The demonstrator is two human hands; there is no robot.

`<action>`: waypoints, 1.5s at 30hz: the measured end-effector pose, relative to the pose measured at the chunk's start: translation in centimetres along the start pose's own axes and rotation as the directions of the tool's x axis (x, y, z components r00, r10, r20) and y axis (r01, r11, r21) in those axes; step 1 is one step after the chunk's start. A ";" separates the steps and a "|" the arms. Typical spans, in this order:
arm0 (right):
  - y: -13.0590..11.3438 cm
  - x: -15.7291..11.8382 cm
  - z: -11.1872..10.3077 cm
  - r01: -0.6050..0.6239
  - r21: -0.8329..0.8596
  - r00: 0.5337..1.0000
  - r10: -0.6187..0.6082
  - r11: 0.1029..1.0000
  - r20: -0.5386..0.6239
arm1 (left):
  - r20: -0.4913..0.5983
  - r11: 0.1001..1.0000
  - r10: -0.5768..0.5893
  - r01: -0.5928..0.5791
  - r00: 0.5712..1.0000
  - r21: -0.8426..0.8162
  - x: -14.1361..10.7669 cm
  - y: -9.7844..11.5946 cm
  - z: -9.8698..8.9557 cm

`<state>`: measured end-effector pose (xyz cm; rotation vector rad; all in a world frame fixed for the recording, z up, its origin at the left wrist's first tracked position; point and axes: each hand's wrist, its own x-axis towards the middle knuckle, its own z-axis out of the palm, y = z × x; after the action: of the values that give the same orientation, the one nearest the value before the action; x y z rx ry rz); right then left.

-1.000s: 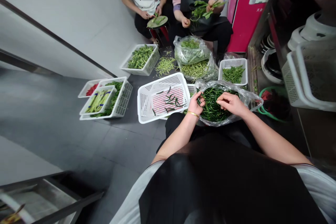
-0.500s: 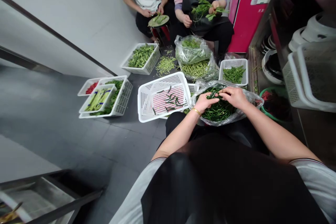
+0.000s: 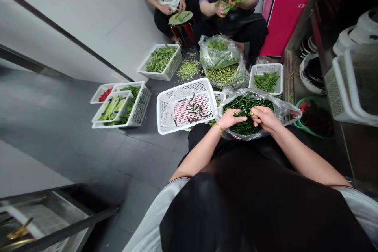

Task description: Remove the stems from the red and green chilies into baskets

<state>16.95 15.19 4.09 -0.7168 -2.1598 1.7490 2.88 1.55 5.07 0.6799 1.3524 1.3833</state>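
A clear plastic bag full of dark green chili peppers lies open at my lap. Over it, my left hand is closed around a few green chilies, their pale stem ends pointing right. My right hand faces it a short gap away, thumb and fingers pinched together. A small pale bit shows at those fingertips, too small to name. To the left of the bag stands a white perforated basket with several loose green chilies on its bottom.
Two people sit opposite, handling greens; one has a round stool. Between us are a bag of green stems, a crate of greens and a small white basket. A green basin and shelving stand right, stacked crates left.
My right hand has drawn slightly away from my left, opening a gap between them. The pink-sleeved person's hands have come together on the greens. The view has shifted slightly.
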 end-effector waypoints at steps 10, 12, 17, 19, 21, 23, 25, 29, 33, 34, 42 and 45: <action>1.5 0.6 0.9 0.166 -0.896 0.976 0.058 0.411 0.208 | 0.082 0.896 -0.066 0.096 0.994 -0.434 0.2 0.2 -2.4; 0.8 1.2 0.4 0.141 -0.798 0.987 -0.025 0.585 0.156 | 0.064 0.925 -0.092 0.109 0.994 -0.364 0.1 0.2 -2.2; -1.5 1.4 -0.5 0.089 -0.292 0.996 -0.086 0.952 0.024 | -0.063 0.997 -0.075 0.074 0.995 -0.027 0.8 0.1 0.4; -2.0 1.1 -0.3 0.198 -0.327 0.969 -0.235 0.924 -0.077 | -0.063 0.994 -0.106 0.108 0.992 0.032 1.0 0.2 1.5; -1.9 0.9 -0.1 0.271 -0.520 0.901 -0.403 0.810 -0.159 | -0.047 0.985 -0.173 0.173 0.984 -0.012 1.1 0.4 1.9; -1.5 0.7 0.1 0.219 -0.717 0.889 -0.439 0.662 -0.134 | -0.040 0.973 -0.215 0.211 0.976 -0.094 0.9 0.6 1.6; -0.9 0.4 0.9 0.127 -0.849 0.952 -0.302 0.512 -0.040 | -0.068 0.967 -0.201 0.186 0.977 -0.176 0.7 0.7 0.6; -0.2 0.0 3.2 0.229 -0.928 0.969 0.025 0.296 0.247 | -0.104 0.951 -0.141 0.105 0.984 -0.291 0.5 0.8 -1.7; -0.4 1.4 2.8 0.265 -0.910 0.957 0.032 0.319 0.290 | -0.122 0.955 -0.115 0.077 0.986 -0.285 0.3 0.9 -2.4; -0.4 1.9 2.0 0.211 -0.905 0.974 0.000 0.368 0.227 | -0.131 0.958 -0.110 0.071 0.985 -0.277 0.3 0.9 -2.2; -1.8 2.2 -0.9 -0.013 -0.101 1.000 0.011 0.995 -0.028 | -0.094 0.998 -0.026 0.031 0.995 0.055 1.4 0.7 0.9; -2.7 1.4 0.1 0.141 -0.279 0.982 -0.170 0.950 -0.082 | -0.046 0.994 -0.061 0.065 0.997 0.091 1.5 0.8 1.5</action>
<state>15.15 15.42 6.53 -0.6633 -2.3389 1.3211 3.63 3.56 5.72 0.6662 1.4677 1.2980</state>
